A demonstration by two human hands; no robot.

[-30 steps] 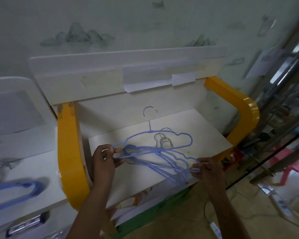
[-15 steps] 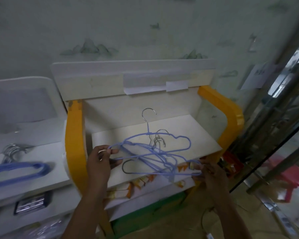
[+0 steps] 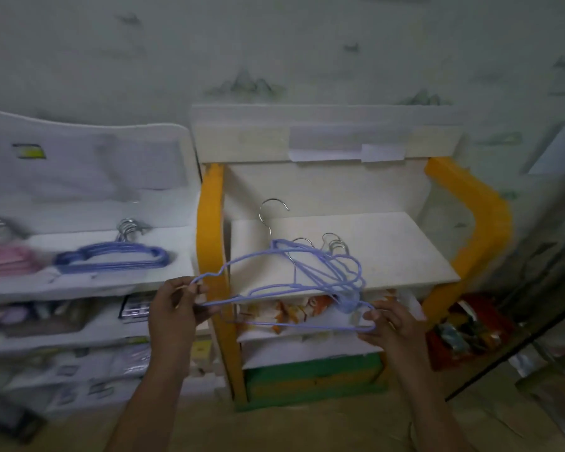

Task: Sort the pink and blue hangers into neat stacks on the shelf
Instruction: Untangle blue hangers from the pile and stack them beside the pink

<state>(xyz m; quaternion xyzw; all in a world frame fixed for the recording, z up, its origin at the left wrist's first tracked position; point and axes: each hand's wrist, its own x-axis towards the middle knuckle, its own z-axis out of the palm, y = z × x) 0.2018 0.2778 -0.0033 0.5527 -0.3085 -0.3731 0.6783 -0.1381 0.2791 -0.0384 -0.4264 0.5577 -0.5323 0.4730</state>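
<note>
1. Your left hand [image 3: 173,308] pinches the left tip of a bunch of blue wire hangers [image 3: 310,272], thumb and fingers curled on the wire.
2. Your right hand [image 3: 393,327] grips the right tips of the same bunch, fingers curled round the lower wires.
3. The bunch is tangled, not aligned. It hangs in the air in front of the front edge of the yellow-framed shelf unit [image 3: 483,223], at approx. the level of its top board [image 3: 388,249]. The bunch is apart from the board; no contact visible.
4. One steel hook [image 3: 271,210] stands up toward the board's back left corner. More hooks [image 3: 335,243] cluster near the bunch's middle; exact no. can't be read.
5. Left of this unit stands a white shelf [image 3: 88,282]. On its top board, near the right edge, lies a neat stack of blue hangers [image 3: 111,256], hooks pointing to the back.
6. At the left edge of the same board lies a stack of pink hangers [image 3: 4,259], partly cut off by the frame & blurred.
7. Lower levels of both units hold misc. packets; blurred, contents can't be told.
</note>
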